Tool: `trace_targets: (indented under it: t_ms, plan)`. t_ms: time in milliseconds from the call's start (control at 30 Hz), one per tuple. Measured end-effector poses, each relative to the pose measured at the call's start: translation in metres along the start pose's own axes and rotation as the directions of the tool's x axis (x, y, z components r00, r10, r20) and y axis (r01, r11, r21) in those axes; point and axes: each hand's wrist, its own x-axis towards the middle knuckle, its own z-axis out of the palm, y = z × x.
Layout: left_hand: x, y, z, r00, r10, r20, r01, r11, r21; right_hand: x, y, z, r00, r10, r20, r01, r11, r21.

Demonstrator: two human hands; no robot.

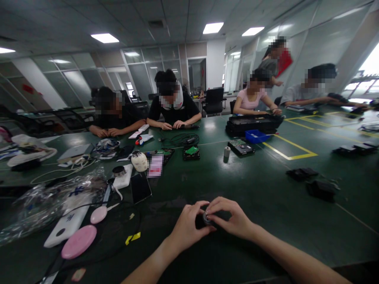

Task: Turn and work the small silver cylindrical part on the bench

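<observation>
Close to me, over the green table (254, 181), a small grey cylinder (206, 218) sits between my two hands, its round end facing up. My left hand (191, 221) grips its side between thumb and fingers. From the right, my right hand (229, 216) pinches at the top of the same cylinder with thumb and forefinger. The fingers cover much of it, so its exact kind cannot be made out. Farther off on the table stands an upright silvery cylinder (226, 152), beside a hard drive (241, 147).
Left of my hands lie a dark phone (141, 187), a pink round case (79, 241), a white power bank (67, 227) and clear plastic wrap (56, 193). Black parts (321, 189) are at right. A blue tray (256, 136) is farther back. Several people sit across the table.
</observation>
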Motion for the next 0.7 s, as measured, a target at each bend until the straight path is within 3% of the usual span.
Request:
trace_targets:
  t_ms: [700]
  plan:
    - [0.0019, 0.0051, -0.0016, 1.000, -0.011, 0.007, 0.011, 1.000, -0.014, -0.0005, 0.0016, 0.0026, 0.988, -0.101, 0.116, 0.110, 0.991, -0.074]
